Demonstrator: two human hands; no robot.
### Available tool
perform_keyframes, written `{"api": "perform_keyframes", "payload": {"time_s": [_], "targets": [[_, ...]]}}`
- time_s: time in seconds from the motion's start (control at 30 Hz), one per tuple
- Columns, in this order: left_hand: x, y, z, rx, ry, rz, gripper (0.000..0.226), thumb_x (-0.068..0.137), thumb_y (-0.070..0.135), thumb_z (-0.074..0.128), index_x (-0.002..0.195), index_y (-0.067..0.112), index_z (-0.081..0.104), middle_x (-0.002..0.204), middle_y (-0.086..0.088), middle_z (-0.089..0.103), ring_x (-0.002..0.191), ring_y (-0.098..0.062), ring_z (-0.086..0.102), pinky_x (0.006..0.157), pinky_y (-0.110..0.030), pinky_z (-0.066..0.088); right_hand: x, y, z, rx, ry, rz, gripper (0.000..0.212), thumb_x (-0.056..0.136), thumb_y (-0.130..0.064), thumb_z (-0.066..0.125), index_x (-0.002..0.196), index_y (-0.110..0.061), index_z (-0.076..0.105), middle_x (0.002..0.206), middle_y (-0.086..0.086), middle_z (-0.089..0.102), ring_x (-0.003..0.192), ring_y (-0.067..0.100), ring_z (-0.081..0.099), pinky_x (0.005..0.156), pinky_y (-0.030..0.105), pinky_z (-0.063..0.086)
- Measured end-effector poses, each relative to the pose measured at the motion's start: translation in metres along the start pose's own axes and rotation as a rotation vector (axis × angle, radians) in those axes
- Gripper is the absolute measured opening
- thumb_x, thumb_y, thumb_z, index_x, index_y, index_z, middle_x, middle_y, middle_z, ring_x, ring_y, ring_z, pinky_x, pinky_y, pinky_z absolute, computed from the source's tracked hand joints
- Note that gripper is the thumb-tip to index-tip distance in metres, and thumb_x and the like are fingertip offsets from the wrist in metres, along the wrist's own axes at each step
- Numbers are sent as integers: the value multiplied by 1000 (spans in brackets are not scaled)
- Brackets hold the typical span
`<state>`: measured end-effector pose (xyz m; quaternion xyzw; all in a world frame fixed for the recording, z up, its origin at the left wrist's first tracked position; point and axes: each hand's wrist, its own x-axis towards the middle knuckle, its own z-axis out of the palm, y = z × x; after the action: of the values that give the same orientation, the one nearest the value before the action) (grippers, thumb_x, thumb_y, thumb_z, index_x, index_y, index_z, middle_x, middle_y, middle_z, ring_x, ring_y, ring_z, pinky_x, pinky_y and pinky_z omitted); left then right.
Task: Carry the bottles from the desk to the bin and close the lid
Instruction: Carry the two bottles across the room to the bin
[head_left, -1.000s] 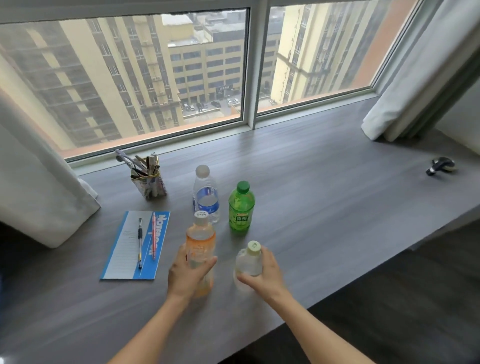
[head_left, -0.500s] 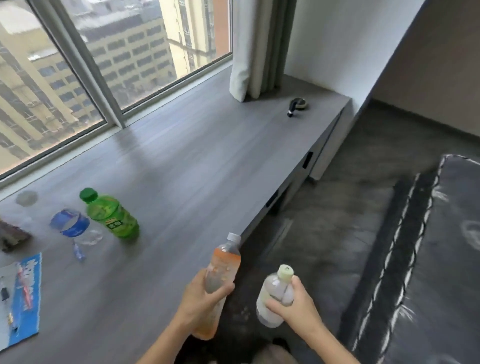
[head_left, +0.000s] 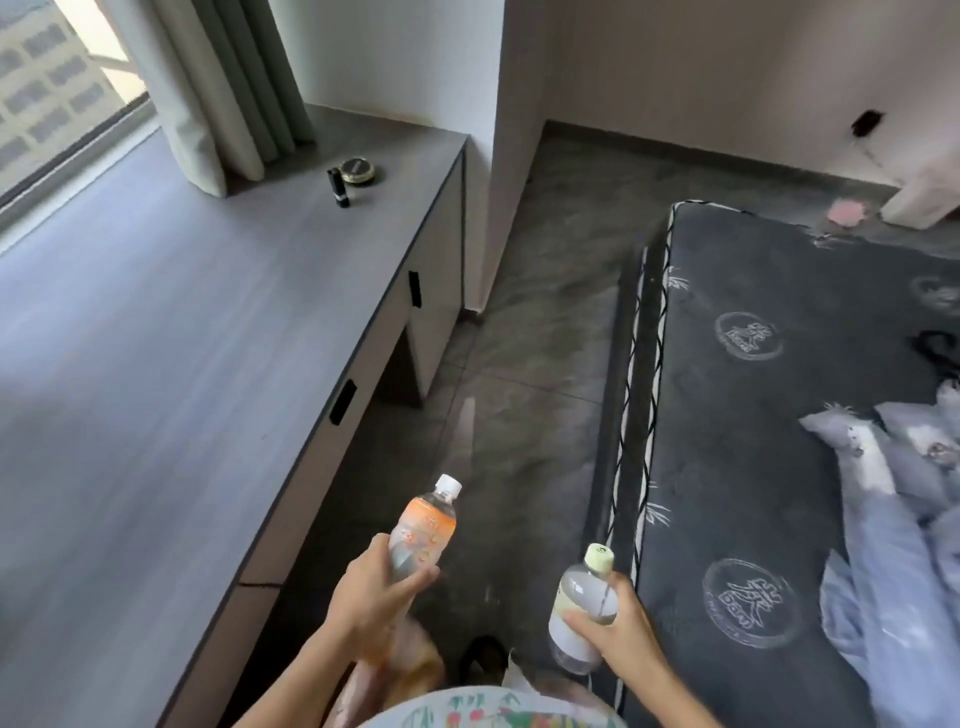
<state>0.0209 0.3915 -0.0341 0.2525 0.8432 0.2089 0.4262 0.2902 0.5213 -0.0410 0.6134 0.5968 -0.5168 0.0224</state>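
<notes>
Two bottles off the table and in the air, one to a hand, over the dark floor between table and bed. Left hand wrapped tight round the lower half of the orange bottle, white cap tilted up and away to the far right. Right hand curled round the clear bottle with the pale green cap, held near upright, just left of the mattress edge. A second ago both bottles on the table beside a blue-labelled one and a green one; now lifted clear, view swung right, those two out of frame. Far end of the table bare but for a small black case and a black tube by the curtain. No bin or lid in sight. Judged as the carry just begun: first pair on its way, likely a second trip for the other two, lid last.
</notes>
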Motion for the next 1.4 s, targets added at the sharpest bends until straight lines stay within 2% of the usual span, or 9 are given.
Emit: {"api": "perform_keyframes", "payload": {"time_s": [0.07,0.27,0.53,0.63,0.87,1.0,1.17,1.27,1.4], "targets": [[16,6,0,28,-11,-21,45,72,54,70,94,23,47,93,6,64,76,-11,64,59,-23,50,12,-3,-5,6,7,17,74,67,-29,80,130,-20,42,119,3,58,109,22,57,98,38,46],[79,15,-16,81,-70,-140,47,73,53,70,92,19,45,93,1,62,78,-15,65,71,-37,59,67,-50,-17,31,-1,-9,64,71,-19,79,124,-16,44,115,5,57,100,18,54,82,23,40],[194,61,-64,94,-121,-202,50,71,54,72,95,15,49,89,-1,63,75,-14,64,58,-26,52,171,-157,-49,73,57,-43,60,70,-17,80,119,-18,45,116,5,59,105,21,56,93,35,48],[241,100,-84,123,-159,-168,53,73,55,70,99,15,48,95,-2,63,79,-16,65,68,-31,57,208,-192,-63,24,106,-28,61,69,-23,81,120,-20,47,112,2,60,104,23,57,91,38,50],[330,219,-97,102,-218,-36,61,74,55,69,112,11,48,97,-3,62,76,-12,63,58,-24,49,268,-217,-107,-20,257,109,56,65,-26,81,111,-16,51,106,4,63,100,26,60,76,29,45],[377,289,-88,141,-251,36,62,73,60,66,107,11,50,99,-5,66,84,-19,67,71,-33,56,297,-215,-135,-55,286,218,56,65,-30,80,111,-16,51,112,7,64,101,27,61,80,33,49],[434,369,-75,163,-226,98,48,74,54,66,100,22,41,84,8,56,70,-5,56,55,-22,41,346,-224,-176,-110,220,328,64,68,-34,76,122,-15,46,120,10,60,109,30,60,88,36,50],[464,406,-69,258,-177,114,48,77,50,65,104,17,44,93,2,58,83,-19,59,69,-29,45,382,-235,-209,-79,191,329,69,69,-33,76,127,-13,43,123,12,58,111,32,58,92,38,49],[498,441,-67,428,-120,88,44,91,33,50,131,18,41,119,-12,52,108,-29,57,86,-36,47,429,-262,-262,-70,143,314,67,70,-34,75,126,-15,43,122,11,60,112,30,58,93,36,49]]}}
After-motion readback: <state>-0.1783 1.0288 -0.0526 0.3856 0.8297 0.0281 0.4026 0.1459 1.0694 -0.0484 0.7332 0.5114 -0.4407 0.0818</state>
